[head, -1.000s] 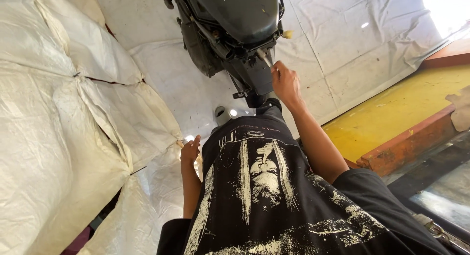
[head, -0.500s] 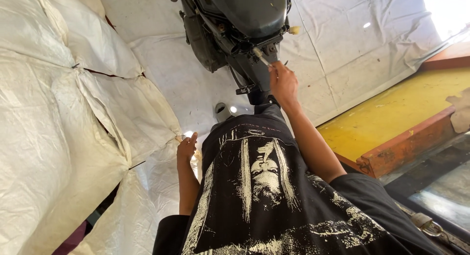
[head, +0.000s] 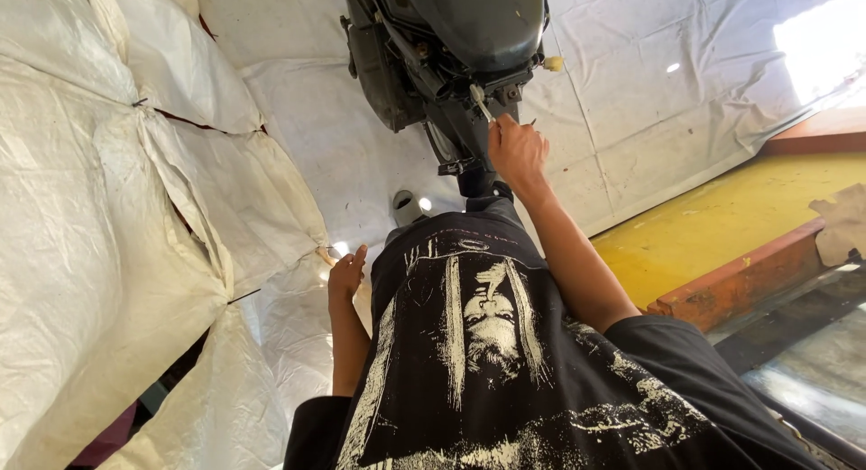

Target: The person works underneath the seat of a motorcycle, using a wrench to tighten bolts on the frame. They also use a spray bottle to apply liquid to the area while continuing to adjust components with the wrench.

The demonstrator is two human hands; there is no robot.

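Observation:
A black motor (head: 451, 46) stands in front of me on white sheeting. My right hand (head: 516, 150) reaches up to its lower part and is closed around a thin metal tool (head: 480, 102), whose tip rests against the motor's underside fittings. My left hand (head: 347, 276) hangs at my side with fingers loosely apart, holding nothing, close to the white sheeting. My black printed shirt (head: 487, 344) fills the lower middle of the view.
Crumpled white plastic sheeting (head: 135, 208) covers the left side and the ground behind the motor. A yellow surface (head: 722, 226) with a rusty orange edge (head: 749, 276) lies to the right. A small grey round object (head: 406, 204) sits near the motor's base.
My right hand has stayed at the motor with the tool, shifting only slightly. The left hand has hardly moved. The view has drifted a little.

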